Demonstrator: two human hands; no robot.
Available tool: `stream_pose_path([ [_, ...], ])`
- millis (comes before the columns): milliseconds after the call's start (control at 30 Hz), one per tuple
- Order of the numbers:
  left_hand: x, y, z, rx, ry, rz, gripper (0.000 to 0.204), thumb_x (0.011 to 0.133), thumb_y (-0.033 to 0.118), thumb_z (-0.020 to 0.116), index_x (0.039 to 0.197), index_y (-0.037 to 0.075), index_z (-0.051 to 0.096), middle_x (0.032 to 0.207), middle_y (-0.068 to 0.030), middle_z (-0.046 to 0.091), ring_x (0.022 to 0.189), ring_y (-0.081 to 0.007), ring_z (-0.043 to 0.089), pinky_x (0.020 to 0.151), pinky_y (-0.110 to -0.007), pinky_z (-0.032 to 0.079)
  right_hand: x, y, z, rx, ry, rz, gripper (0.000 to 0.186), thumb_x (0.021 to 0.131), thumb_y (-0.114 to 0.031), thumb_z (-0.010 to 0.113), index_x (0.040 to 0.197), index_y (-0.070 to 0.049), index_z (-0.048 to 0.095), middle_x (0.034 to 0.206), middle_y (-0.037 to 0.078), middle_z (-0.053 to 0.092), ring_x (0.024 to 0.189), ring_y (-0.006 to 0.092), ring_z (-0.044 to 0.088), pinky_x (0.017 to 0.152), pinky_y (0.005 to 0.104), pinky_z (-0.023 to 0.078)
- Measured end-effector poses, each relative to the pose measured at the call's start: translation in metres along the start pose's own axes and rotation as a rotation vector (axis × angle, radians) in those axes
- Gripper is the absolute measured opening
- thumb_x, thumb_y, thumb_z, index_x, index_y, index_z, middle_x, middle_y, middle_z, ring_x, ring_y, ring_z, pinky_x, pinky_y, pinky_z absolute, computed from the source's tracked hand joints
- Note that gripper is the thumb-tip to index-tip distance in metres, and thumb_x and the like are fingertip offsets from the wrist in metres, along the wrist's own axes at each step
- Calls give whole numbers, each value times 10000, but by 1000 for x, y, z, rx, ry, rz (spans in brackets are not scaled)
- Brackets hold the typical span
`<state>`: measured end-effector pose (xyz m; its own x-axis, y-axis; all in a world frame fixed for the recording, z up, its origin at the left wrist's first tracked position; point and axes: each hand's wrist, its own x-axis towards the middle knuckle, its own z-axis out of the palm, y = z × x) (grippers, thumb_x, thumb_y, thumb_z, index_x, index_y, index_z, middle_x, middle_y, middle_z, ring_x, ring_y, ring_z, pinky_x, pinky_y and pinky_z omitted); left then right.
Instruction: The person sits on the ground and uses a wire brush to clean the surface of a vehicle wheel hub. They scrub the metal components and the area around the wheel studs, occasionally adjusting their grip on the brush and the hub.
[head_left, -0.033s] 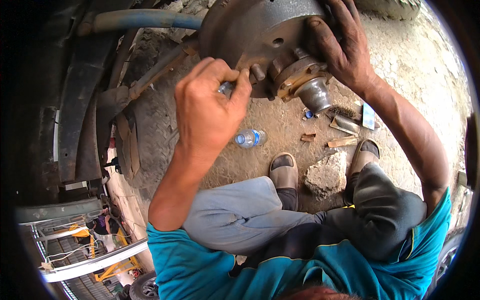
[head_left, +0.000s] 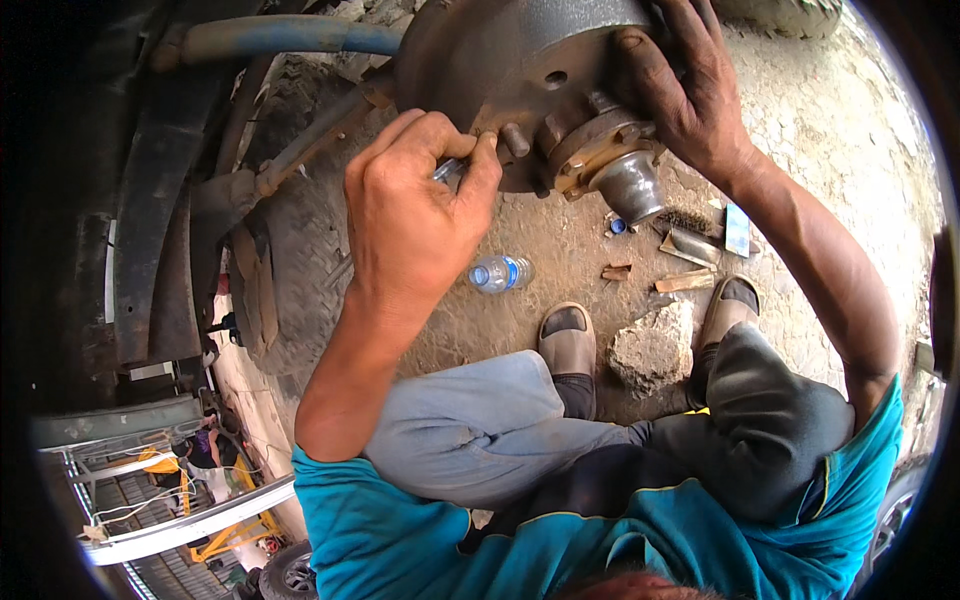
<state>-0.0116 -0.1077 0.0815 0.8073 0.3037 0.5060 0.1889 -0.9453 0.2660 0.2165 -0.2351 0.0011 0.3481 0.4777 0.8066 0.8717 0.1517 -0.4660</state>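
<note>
A dark, worn brake drum fills the top middle, with a hub and a shiny conical metal end sticking out toward me. My left hand is closed in a pinch on a slim metal rod, only a short shiny length of which shows. Its fingertips are beside a stud on the drum's face. My right hand grips the drum's right side, thumb across the front; its other fingertips are partly cut off by the top edge.
On the dirt floor are a plastic bottle, a blue cap, a brush, a blue box and scraps. A rock sits between my feet. A blue pipe and dark vehicle frame stand left.
My left hand has shifted very slightly left, and a little more of the rod shows. My right hand stays in place on the drum.
</note>
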Motion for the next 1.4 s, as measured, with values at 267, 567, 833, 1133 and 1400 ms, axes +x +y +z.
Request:
stream_pose_path([
  [267, -1, 0, 2, -5, -28, -5, 153, 789, 37, 792, 748, 5, 648, 741, -150, 640, 608, -341, 638, 549, -423, 480, 4, -1, 1, 44, 5, -1, 571, 976, -218, 615, 1478, 11, 469, 1457, 267, 469, 1376, 434, 443, 1160, 485, 362],
  [567, -1, 2, 2, 6, -3, 3, 170, 795, 49, 794, 745, 1, 639, 725, -140, 631, 583, -332, 626, 534, -421, 471, 2, 1, -1, 27, -2, 6, 568, 984, -233, 607, 1483, 0, 468, 1468, 270, 460, 1387, 439, 437, 1165, 488, 359],
  [833, -11, -6, 8, 15, -62, -28, 170, 796, 48, 793, 746, -3, 638, 738, -148, 640, 604, -335, 641, 543, -424, 479, 2, -2, -1, 13, -17, -2, 575, 986, -254, 610, 1478, 9, 469, 1471, 272, 456, 1379, 438, 443, 1161, 492, 362],
  [1133, -11, -5, 10, 3, -55, 0, 159, 801, 28, 787, 745, -4, 642, 745, -144, 649, 635, -328, 662, 561, -422, 502, 3, 0, -2, 18, -3, -24, 561, 983, -223, 607, 1476, 6, 471, 1461, 264, 466, 1379, 433, 443, 1161, 485, 361],
  [1400, -7, -5, 6, -14, -24, 22, 141, 801, 21, 790, 770, -8, 656, 755, -155, 643, 618, -333, 653, 548, -411, 499, 3, -2, -3, 22, -13, 0, 557, 980, -218, 606, 1473, 8, 478, 1474, 257, 458, 1385, 425, 440, 1163, 480, 357],
])
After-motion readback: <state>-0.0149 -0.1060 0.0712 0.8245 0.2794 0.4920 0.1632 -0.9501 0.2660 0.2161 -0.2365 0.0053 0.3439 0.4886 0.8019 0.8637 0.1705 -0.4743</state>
